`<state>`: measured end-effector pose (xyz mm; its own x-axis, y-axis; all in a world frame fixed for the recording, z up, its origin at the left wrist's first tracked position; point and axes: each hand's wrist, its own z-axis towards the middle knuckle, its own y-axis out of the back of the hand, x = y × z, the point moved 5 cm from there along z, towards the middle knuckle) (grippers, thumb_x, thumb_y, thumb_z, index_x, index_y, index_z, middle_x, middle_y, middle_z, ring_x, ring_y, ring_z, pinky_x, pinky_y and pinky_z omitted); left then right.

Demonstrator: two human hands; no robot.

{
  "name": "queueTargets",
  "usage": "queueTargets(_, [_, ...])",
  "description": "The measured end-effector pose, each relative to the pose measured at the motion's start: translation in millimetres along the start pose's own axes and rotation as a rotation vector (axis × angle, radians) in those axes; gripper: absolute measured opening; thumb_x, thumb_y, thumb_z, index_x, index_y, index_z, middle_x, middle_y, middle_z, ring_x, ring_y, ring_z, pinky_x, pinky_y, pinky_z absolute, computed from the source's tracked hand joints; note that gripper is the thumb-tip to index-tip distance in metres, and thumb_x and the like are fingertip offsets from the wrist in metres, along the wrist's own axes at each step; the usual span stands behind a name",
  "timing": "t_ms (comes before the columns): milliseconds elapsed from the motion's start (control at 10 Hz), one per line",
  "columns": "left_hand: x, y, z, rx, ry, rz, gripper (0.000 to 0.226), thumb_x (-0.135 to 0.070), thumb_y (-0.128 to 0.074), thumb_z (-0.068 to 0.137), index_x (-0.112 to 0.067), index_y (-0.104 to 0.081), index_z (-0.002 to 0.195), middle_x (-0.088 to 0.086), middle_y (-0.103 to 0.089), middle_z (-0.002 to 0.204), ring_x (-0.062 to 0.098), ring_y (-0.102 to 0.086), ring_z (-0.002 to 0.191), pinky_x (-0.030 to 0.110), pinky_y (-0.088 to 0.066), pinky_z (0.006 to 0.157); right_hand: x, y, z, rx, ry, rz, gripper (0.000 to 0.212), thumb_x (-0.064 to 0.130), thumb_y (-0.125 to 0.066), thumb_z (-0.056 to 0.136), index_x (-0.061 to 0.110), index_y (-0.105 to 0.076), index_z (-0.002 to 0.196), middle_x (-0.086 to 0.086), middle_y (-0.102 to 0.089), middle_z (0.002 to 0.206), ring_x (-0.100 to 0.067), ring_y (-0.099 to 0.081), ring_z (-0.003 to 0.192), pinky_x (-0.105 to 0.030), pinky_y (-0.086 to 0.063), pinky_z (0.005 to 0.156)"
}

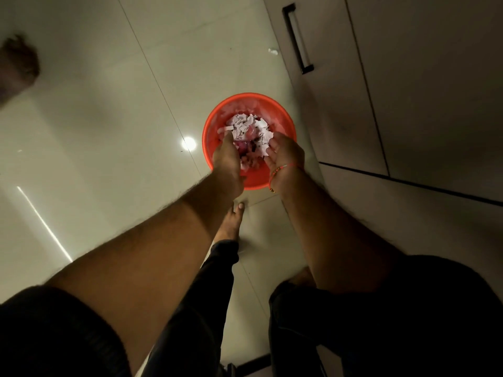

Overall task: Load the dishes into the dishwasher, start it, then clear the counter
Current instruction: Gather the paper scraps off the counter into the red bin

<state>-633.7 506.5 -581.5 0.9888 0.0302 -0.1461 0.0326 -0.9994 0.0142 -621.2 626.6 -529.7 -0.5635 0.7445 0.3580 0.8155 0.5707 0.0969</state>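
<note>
Head view: scraps (249,126), pale and torn with some reddish peel, lie heaped in the orange bin (283,118) standing on the floor (109,118) beside the cabinet (408,91). Both hands hang directly over it, heap just beyond the fingertips. Left hand (227,161) points fingers down, loosely extended; right hand (285,156) is cupped palm-up, a few scraps seemingly resting against its fingers. Neither grip clamps anything. Judged: counter waste is being dropped.
</note>
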Motion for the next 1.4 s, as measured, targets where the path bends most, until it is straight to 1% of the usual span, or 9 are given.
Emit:
queueTargets(100, [-8.4, 0.4, -38.8, 0.004, -0.156, -0.003, 0.063, -0.064, -0.044, 0.095, -0.022, -0.054, 0.142, 0.01, -0.063, 0.137, 0.037, -0.059, 0.126, 0.057, -0.043, 0.109, 3.5, 3.9, -20.3, 0.006, -0.005, -0.05, 0.031, 0.013, -0.051, 0.1, -0.003, -0.059, 0.126, -0.021, -0.064, 0.125, -0.031, -0.061, 0.117, -0.038, -0.053, 0.088])
queueTargets(300, [-10.6, 10.6, -95.4, -0.004, -0.296, 0.028, 0.052, -0.061, -0.048, 0.094, -0.03, -0.06, 0.134, -0.001, -0.07, 0.125, 0.024, -0.066, 0.115, 0.05, -0.05, 0.104, 10.7, 25.8, -78.1, 0.075, 0.028, 0.011, 0.033, 0.012, -0.05, 0.099, 0.001, -0.057, 0.13, -0.015, -0.063, 0.128, -0.028, -0.059, 0.12, -0.031, -0.047, 0.086])
queueTargets(500, [-5.4, 12.7, -183.0, -0.023, -0.345, -0.011, 0.047, -0.05, -0.045, 0.103, -0.024, -0.056, 0.14, 0.002, -0.067, 0.127, 0.02, -0.065, 0.108, 0.044, -0.051, 0.1, 12.0, 58.5, -147.6, 0.167, 0.132, 0.067, 0.035, 0.007, -0.05, 0.1, -0.001, -0.053, 0.134, -0.022, -0.061, 0.13, -0.026, -0.06, 0.107, -0.026, -0.05, 0.078])
queueTargets(600, [4.6, 12.8, -223.5, -0.018, -0.373, -0.002, 0.043, -0.047, -0.043, 0.105, -0.023, -0.057, 0.138, 0.001, -0.069, 0.121, 0.013, -0.065, 0.096, 0.034, -0.053, 0.081, 11.4, 77.2, -180.0, 0.191, 0.175, 0.112, 0.035, 0.005, -0.052, 0.098, -0.002, -0.056, 0.132, -0.023, -0.061, 0.13, -0.029, -0.061, 0.112, -0.023, -0.051, 0.074])
queueTargets(800, [41.0, 13.1, -326.5, 0.02, -0.477, 0.058, 0.042, -0.049, -0.041, 0.105, -0.026, -0.057, 0.136, -0.007, -0.068, 0.112, 0.009, -0.063, 0.093, 0.041, -0.049, 0.094, 18.9, 127.1, -283.9, 0.298, 0.293, 0.166, 0.026, 0.009, -0.058, 0.095, 0.005, -0.066, 0.119, -0.014, -0.07, 0.118, -0.021, -0.067, 0.102, -0.023, -0.053, 0.072])
queueTargets(900, [67.0, 11.6, -388.5, 0.096, -0.539, 0.057, 0.04, -0.047, -0.041, 0.105, -0.024, -0.059, 0.133, 0.0, -0.07, 0.123, 0.015, -0.066, 0.102, 0.045, -0.052, 0.099, 23.6, 164.6, -347.0, 0.33, 0.36, 0.181, 0.013, 0.011, -0.056, 0.096, 0.012, -0.067, 0.103, -0.008, -0.07, 0.108, -0.018, -0.067, 0.097, -0.025, -0.054, 0.077])
queueTargets(1100, [109.7, -2.9, -476.8, 0.125, -0.632, 0.133, 0.029, -0.048, -0.045, 0.105, -0.026, -0.061, 0.096, -0.001, -0.067, 0.098, 0.016, -0.064, 0.093, 0.05, -0.053, 0.1, 26.6, 247.6, -430.2, 0.285, 0.481, 0.197, 0.026, 0.009, -0.049, 0.101, 0.006, -0.061, 0.123, -0.001, -0.068, 0.094, -0.012, -0.066, 0.084, -0.024, -0.054, 0.074])
queueTargets(1200, [137.1, -26.9, -526.7, 0.153, -0.715, 0.241, 0.029, -0.053, -0.049, 0.1, -0.028, -0.064, 0.103, 0.003, -0.065, 0.108, 0.018, -0.06, 0.099, 0.041, -0.054, 0.089, 28.1, 297.4, -461.5, 0.258, 0.575, 0.209, 0.026, 0.012, -0.045, 0.103, 0.007, -0.062, 0.122, -0.007, -0.069, 0.097, -0.021, -0.065, 0.079, -0.033, -0.054, 0.074])
queueTargets(1400, [196.4, -99.0, -622.4, 0.373, -0.951, 0.424, 0.025, -0.042, -0.044, 0.106, -0.024, -0.062, 0.107, -0.002, -0.06, 0.108, 0.014, -0.059, 0.088, 0.037, -0.053, 0.073, 40.5, 396.4, -518.1, 0.188, 0.757, 0.283, 0.025, 0.013, -0.046, 0.102, 0.008, -0.065, 0.119, -0.013, -0.069, 0.094, -0.02, -0.059, 0.059, -0.029, -0.046, 0.05])
